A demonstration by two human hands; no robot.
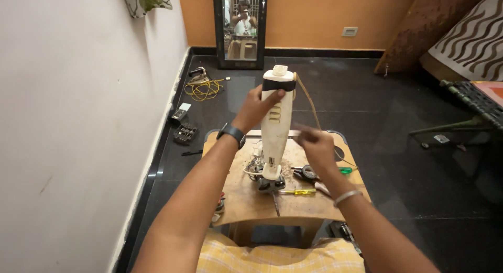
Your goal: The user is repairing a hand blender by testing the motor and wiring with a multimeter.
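A tall white blender body [276, 127] is held upright on the small wooden desk [246, 199], its top clasped in the left hand's [258, 106] grip. The right hand [314, 145] is seen just beside the blender body, blurred, so its grip cannot be told. A yellow screwdriver [296, 192] is laid near the blender body's foot.

I see the appliance body [276, 129] upright on the stool [246, 199], my left hand [257, 108] left of it, my right hand [317, 147] right. A screwdriver [296, 192] lies before it, a mirror [240, 26] behind.

A tall cream appliance body [276, 131] with a black band near its top stands upright mid-table, its open lower end among loose wires, a cord trailing right.
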